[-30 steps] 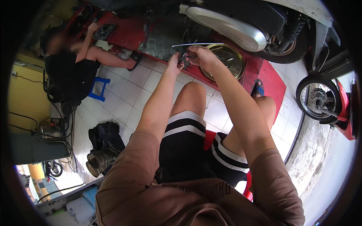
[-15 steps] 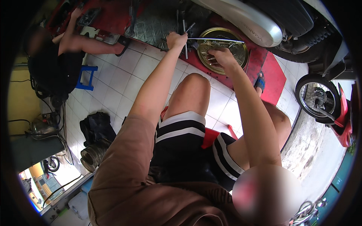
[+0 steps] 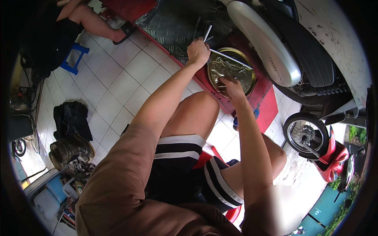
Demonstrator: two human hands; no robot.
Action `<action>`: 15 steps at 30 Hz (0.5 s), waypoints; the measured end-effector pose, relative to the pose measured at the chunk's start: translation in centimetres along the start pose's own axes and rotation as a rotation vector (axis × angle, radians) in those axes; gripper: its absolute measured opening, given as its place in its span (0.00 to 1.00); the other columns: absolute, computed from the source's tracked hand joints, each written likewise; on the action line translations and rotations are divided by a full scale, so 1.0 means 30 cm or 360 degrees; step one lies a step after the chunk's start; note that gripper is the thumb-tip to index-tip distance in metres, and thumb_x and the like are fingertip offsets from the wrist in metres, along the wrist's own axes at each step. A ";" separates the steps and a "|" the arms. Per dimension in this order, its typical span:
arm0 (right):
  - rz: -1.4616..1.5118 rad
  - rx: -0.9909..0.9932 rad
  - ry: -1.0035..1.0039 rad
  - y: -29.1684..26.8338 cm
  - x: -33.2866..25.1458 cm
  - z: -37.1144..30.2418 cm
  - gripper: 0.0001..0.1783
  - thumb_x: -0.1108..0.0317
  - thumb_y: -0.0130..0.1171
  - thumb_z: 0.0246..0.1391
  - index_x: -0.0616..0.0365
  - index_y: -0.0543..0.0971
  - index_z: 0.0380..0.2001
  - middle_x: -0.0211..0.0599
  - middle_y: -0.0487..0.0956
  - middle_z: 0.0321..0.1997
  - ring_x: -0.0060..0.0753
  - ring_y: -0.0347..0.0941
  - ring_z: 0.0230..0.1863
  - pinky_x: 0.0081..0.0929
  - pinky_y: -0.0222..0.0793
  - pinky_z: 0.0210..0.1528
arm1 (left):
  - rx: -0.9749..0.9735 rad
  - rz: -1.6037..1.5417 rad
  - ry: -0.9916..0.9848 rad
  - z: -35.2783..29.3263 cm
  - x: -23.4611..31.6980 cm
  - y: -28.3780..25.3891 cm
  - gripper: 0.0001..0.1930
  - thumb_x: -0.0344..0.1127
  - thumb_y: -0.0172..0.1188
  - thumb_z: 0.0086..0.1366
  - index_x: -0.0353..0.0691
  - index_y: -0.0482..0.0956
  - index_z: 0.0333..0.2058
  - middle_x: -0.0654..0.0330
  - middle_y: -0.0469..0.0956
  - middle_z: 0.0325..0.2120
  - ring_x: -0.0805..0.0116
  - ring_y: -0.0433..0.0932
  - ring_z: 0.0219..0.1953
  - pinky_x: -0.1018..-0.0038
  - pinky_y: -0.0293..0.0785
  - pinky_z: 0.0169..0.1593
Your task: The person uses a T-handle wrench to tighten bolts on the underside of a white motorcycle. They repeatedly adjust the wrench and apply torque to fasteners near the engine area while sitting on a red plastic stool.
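The fingers of the left hand (image 3: 199, 52) clamp a smooth, slim metal rod (image 3: 232, 59), its tip free over a round golden tray (image 3: 229, 51) near the red platform's (image 3: 263, 83) edge, the right hand's (image 3: 233, 89) curling, grip unclear.

blue stool (image 3: 80, 48): near co-worker's leg (image 3: 94, 23) | black bundle (image 3: 72, 119): on white floor tiles (image 3: 118, 82) | red motorbike (image 3: 330, 159): right side

Left hand (image 3: 199, 52) is wrapped round a long metal tool (image 3: 232, 60) that pokes out over a round gold tray (image 3: 229, 50) of small metal bits. Right hand's (image 3: 231, 88) at the tray's near edge, can't tell if it's got anything. Motorbike (image 3: 271, 51) just past it.
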State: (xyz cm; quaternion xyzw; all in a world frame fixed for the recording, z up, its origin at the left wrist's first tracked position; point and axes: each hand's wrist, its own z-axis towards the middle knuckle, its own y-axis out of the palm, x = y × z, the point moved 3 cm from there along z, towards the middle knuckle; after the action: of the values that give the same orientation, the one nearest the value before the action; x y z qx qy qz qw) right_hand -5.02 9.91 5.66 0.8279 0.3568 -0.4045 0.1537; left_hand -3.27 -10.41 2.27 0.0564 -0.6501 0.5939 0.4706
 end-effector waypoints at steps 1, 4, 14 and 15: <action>0.0130 -0.0027 -0.0022 -0.006 -0.002 0.019 0.15 0.62 0.51 0.57 0.63 0.73 0.41 0.39 0.77 0.34 0.30 0.73 0.31 0.25 0.69 0.34 | 0.0155 -0.0264 0.0150 -0.012 0.024 0.001 0.08 0.33 0.54 0.59 0.33 0.73 0.32 0.43 0.77 0.29 0.43 0.76 0.34 0.55 0.72 0.37; 0.0488 -0.0137 -0.0053 -0.014 0.004 0.060 0.18 0.57 0.48 0.60 0.61 0.71 0.43 0.40 0.76 0.39 0.30 0.71 0.34 0.26 0.67 0.36 | 0.0360 -0.0846 0.0517 -0.096 0.121 -0.115 0.06 0.27 0.51 0.61 0.31 0.66 0.28 0.43 0.71 0.23 0.40 0.72 0.30 0.53 0.65 0.32; 0.0709 -0.0629 -0.0178 0.167 -0.195 -0.033 0.11 0.63 0.47 0.61 0.59 0.72 0.40 0.34 0.73 0.32 0.23 0.65 0.28 0.20 0.58 0.28 | 0.0565 -0.1320 -0.0169 -0.447 0.067 -0.480 0.07 0.27 0.50 0.63 0.31 0.66 0.26 0.50 0.67 0.19 0.55 0.69 0.20 0.65 0.63 0.26; 0.0711 -0.0528 -0.0150 0.187 -0.194 -0.042 0.10 0.64 0.47 0.61 0.60 0.73 0.38 0.34 0.74 0.30 0.24 0.64 0.24 0.20 0.58 0.26 | 0.0515 -0.1395 -0.0258 -0.459 0.058 -0.496 0.07 0.27 0.50 0.62 0.30 0.67 0.26 0.49 0.68 0.20 0.53 0.70 0.21 0.63 0.65 0.27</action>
State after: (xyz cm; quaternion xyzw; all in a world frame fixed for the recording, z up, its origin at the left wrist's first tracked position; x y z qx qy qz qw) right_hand -2.71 3.97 10.79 0.8299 0.2193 -0.3348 0.3887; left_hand 12.68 -2.49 12.12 0.4440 -0.4989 0.4267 0.6098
